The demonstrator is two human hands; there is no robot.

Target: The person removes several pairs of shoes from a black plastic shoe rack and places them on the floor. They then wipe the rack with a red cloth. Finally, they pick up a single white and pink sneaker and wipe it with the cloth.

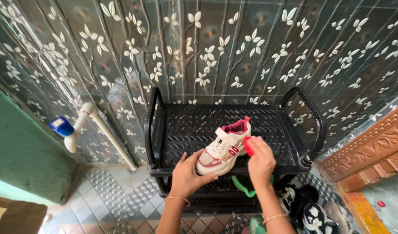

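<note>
A black perforated plastic rack (186,125) carries one white-and-pink sneaker (225,147) on top.
</note>
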